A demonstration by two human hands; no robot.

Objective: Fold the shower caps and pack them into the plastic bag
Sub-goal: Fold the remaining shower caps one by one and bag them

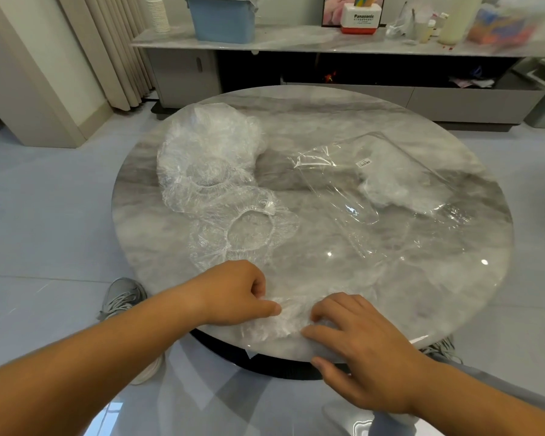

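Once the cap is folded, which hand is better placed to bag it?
Probably the right hand: the plastic bag lies to that side; the left hand is nearer the loose caps.

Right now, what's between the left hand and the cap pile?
Between the left hand and the pile, one loose cap lies flat on the table, in the head view.

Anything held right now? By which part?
A shower cap at the near edge of the table: left hand pinches its left end; right hand rests bent fingers on its right end, grip or press unclear.
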